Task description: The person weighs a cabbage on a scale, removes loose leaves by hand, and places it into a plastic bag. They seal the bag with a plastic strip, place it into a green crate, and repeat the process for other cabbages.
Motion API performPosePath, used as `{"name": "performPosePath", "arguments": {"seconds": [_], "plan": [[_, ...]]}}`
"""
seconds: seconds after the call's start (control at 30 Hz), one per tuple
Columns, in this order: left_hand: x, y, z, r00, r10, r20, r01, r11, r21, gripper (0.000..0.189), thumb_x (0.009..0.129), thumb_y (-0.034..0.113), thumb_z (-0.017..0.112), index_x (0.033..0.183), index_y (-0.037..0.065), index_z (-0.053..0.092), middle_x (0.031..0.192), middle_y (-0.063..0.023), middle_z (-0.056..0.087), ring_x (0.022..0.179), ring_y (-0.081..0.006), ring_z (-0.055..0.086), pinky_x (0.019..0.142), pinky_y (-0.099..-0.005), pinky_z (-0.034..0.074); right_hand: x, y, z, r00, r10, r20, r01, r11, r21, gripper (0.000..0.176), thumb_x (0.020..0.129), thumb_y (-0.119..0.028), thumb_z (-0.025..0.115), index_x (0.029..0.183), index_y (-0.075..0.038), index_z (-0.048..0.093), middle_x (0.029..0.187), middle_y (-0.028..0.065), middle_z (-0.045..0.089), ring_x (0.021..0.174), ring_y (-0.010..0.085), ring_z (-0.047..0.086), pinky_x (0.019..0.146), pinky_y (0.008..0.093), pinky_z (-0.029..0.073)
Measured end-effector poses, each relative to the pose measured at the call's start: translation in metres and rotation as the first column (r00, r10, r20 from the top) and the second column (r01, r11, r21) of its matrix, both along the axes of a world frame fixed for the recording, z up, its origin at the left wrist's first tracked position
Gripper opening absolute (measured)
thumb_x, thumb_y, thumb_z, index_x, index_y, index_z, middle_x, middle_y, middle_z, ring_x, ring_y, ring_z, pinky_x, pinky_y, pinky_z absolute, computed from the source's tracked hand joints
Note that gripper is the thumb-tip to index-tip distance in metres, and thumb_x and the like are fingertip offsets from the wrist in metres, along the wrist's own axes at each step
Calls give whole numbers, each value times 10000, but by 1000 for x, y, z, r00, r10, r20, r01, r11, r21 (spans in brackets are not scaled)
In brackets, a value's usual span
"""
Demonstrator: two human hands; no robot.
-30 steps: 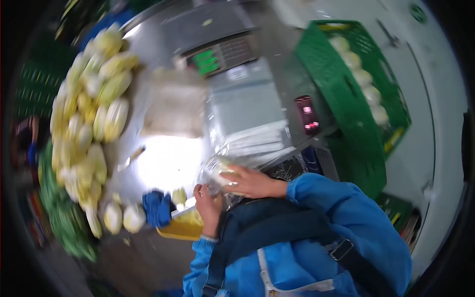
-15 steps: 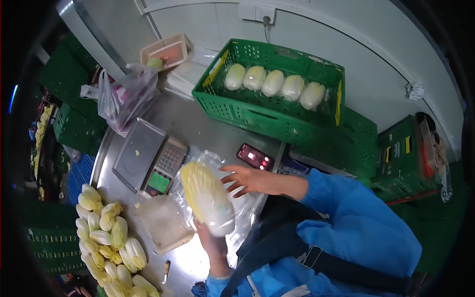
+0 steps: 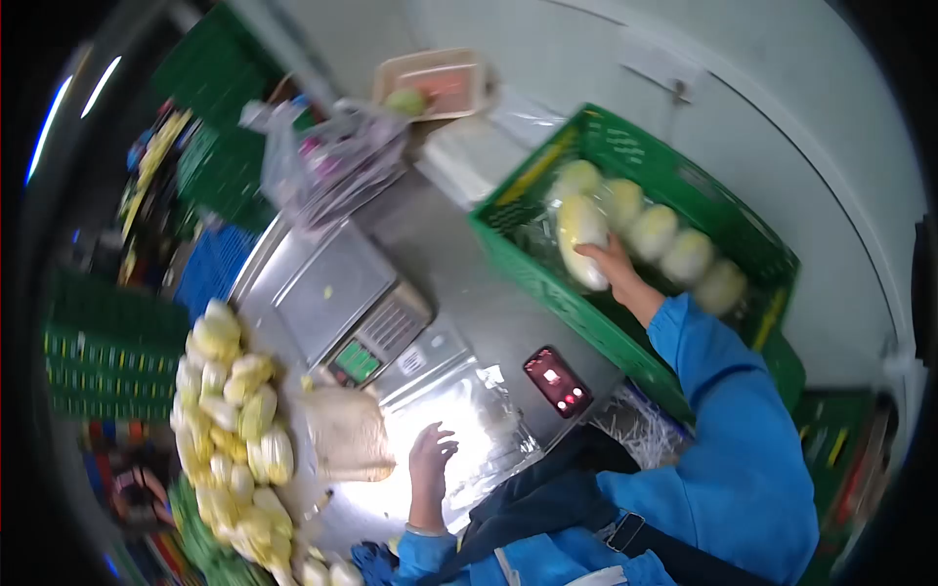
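My right hand (image 3: 619, 270) is wrapped round the lower end of a pale yellow napa cabbage (image 3: 580, 237) in clear film, inside the green crate (image 3: 543, 285). Several other wrapped napa cabbages (image 3: 654, 232) stand in a row along the crate's far side, partly behind the held one. Over the shiny steel table, my left hand (image 3: 433, 457) has its fingers apart and holds nothing. Close to it are clear plastic film (image 3: 489, 430) and a worn beige board (image 3: 349, 434).
A digital scale (image 3: 339, 290) stands left of the crate, and a lit phone (image 3: 556, 381) lies below it. Unwrapped napa cabbages (image 3: 256, 415) are piled at the table's left edge. Plastic bags (image 3: 337, 166) and a beige tray (image 3: 430, 83) sit at the back.
My right hand has moved up and right into the crate and now grips the wrapped cabbage. My left hand has let go of it. The view has turned and shifted.
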State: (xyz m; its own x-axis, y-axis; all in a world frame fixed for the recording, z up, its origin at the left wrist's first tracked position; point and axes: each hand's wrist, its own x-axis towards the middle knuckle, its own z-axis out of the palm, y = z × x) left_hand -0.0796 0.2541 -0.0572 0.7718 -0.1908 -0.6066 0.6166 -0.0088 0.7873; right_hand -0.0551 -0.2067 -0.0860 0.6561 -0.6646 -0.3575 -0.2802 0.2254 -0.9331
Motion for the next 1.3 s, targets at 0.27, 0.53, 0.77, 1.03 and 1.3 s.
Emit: {"name": "performPosePath", "arguments": {"seconds": [0.27, 0.53, 0.77, 1.03, 1.3], "plan": [[-14, 139, -64, 705, 664, 250, -665, 495, 559, 540, 828, 402, 728, 1083, 19, 445, 797, -79, 517, 667, -171, 523, 592, -312, 445, 72, -61, -158, 833, 446, -328, -537, 794, -284, 714, 929, -575, 467, 1248, 58, 555, 1141, 228, 645, 1074, 295, 608, 932, 388, 441], [-3, 225, -141, 833, 519, 194, -537, 670, 513, 766, 806, 74, 629, 1449, 61, 213, 1062, -191, 618, 899, -324, 637, 790, -400, 526, 85, -16, 29, 829, 443, -341, -455, 181, -872, 240, 930, -188, 578, 1041, 15, 644, 920, 153, 668, 834, 282, 635, 744, 366, 478], [-43, 324, -80, 972, 86, 220, -215, 708, 673, 757, 821, 253, 714, 1415, 26, 302, 1147, -212, 596, 1044, -354, 592, 832, -433, 508, 26, 239, 74, 613, 746, -260, -638, 273, -720, 98, 865, -57, 596, 937, -14, 646, 871, 111, 641, 773, 216, 616, 709, 327, 482], [175, 433, -77, 738, -499, 454, -471, 100, 876, 955, 663, 277, 798, 1441, 23, 307, 1432, -199, 377, 1335, -366, 343, 1111, -460, 265, -14, 486, 53, -3, 977, -213, -775, -137, -617, 203, 822, -89, 643, 1021, -49, 646, 958, 109, 665, 879, 289, 640, 758, 383, 527], [205, 473, -75, 779, -470, 415, -344, 232, 910, 958, 561, 275, 819, 1395, 73, 393, 1253, -194, 519, 1120, -344, 501, 981, -431, 401, 20, 551, 23, 41, 930, -364, -737, -218, -639, 254, 820, -129, 669, 1065, -71, 635, 903, 116, 653, 853, 288, 637, 732, 378, 520]]}}
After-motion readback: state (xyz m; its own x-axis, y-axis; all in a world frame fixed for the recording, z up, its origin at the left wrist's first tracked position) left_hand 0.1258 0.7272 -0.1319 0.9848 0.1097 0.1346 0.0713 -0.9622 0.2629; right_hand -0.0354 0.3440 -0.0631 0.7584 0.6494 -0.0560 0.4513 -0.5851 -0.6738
